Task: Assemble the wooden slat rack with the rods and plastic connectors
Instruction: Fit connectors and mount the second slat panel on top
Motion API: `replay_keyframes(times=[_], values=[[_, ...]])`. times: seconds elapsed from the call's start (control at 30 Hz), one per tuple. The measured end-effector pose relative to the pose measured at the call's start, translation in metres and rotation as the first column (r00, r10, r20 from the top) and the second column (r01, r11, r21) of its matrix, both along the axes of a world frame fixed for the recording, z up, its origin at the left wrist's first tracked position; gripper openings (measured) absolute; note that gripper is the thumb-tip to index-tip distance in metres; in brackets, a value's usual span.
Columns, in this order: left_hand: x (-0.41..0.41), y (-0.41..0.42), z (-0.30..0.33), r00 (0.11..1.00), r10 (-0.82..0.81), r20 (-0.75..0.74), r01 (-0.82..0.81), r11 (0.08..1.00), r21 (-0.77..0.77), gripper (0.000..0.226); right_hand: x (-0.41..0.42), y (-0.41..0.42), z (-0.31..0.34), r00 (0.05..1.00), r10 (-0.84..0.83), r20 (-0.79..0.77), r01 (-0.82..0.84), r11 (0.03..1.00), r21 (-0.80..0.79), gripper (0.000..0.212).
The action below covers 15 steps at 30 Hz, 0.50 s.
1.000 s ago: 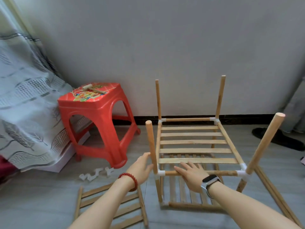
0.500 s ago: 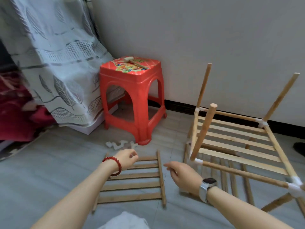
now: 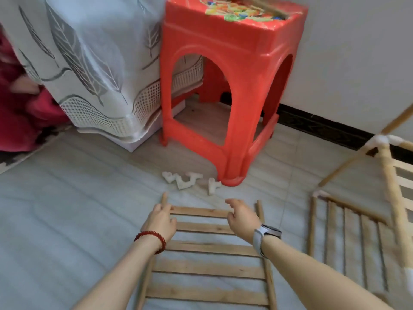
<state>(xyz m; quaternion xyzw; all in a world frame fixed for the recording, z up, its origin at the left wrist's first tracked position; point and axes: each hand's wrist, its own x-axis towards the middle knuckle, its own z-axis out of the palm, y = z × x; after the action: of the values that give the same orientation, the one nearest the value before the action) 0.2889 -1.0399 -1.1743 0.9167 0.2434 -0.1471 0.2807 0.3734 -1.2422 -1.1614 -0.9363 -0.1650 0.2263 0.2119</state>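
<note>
Both my arms reach out in front of me, bare up to the wrists, and they point forward and a little toward each other. My left hand (image 3: 159, 221) is on the left with its back facing up, and its fingers look a bit bent, but it is too blurry for me to tell if they hold anything. My right hand (image 3: 240, 218) is on the right with its back up too, its fingers are spread and softly curled, and they hold nothing.
</note>
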Motion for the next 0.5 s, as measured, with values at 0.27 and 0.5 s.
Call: replay_keyframes(times=[0.27,0.5], values=[[0.1,0.022,-0.065,0.985,-0.16,0.059,0.155,0.984,0.091,0.054,0.078,0.047,-0.069,0.985,0.146,0.087,-0.138,0.986,-0.092,0.065],[0.122,0.029,-0.104,0.981,-0.191,0.025,0.184,0.969,0.166,0.023,0.099,0.08,-0.097,0.973,0.23,-0.027,-0.23,0.944,-0.235,0.056]])
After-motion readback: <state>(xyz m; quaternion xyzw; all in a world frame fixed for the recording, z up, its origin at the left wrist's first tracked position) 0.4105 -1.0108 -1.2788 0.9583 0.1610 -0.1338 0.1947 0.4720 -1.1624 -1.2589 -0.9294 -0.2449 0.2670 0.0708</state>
